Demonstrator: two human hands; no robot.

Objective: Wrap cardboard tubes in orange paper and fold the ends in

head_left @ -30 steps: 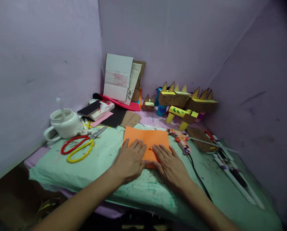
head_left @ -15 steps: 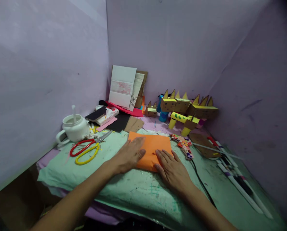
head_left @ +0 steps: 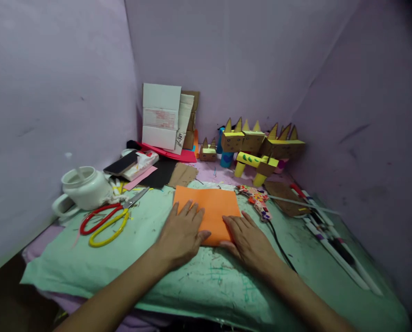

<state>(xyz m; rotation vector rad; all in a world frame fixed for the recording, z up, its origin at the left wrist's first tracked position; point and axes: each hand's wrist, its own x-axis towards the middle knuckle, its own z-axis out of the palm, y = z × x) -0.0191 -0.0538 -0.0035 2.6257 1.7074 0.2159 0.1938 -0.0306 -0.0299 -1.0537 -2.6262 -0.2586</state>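
Note:
An orange sheet of paper [head_left: 213,205] lies flat on the green cloth [head_left: 192,286] in front of me. My left hand [head_left: 183,233] rests palm down over its left near corner, fingers stretched out and apart. Over the right near edge lies my right hand [head_left: 245,235], also flat, its fingers extended across the paper. Neither hand grips anything. Just right of the sheet is a glue gun [head_left: 257,200] with a colourful pattern and a black cord. Scissors [head_left: 111,221] with one red and one yellow handle lie to the left.
A white mug-like pot [head_left: 86,189] stands at the left, near a dark phone-like slab [head_left: 121,163]. Folded cardboard [head_left: 160,117] leans on the back wall. Cardboard figures with spikes [head_left: 250,143] stand behind the glue gun. Several markers [head_left: 337,251] lie at the right.
My left hand has shifted toward the paper's near left, its fingers now more spread. My right hand stays on the right side. The camera view has shifted slightly.

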